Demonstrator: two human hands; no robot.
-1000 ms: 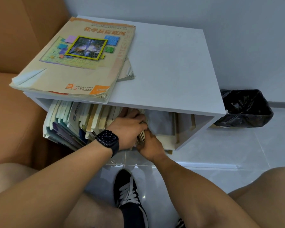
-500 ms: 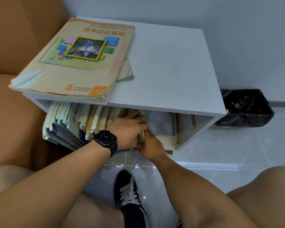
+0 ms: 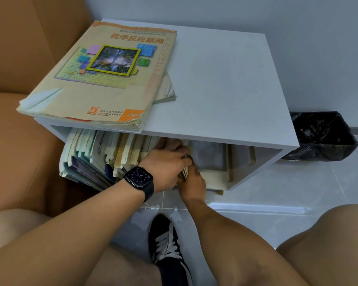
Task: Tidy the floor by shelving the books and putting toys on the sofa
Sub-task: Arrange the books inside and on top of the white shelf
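A low white shelf unit stands against the wall, its open compartment packed with upright books that lean to the left. My left hand, with a black watch on the wrist, grips the top edge of a thin book at the right end of the row. My right hand holds the same book from below, at the compartment's front edge. Its fingers are hidden behind the book. A large tan textbook lies flat on the shelf top, over another book.
A brown sofa sits directly left of the shelf. A black-lined bin stands on the pale tiled floor to the right. Flat books lie in the right part of the compartment. My black shoe is on the floor below my hands.
Both hands stay on the book at the end of the row. Nothing has visibly shifted apart from slight movement of the view.
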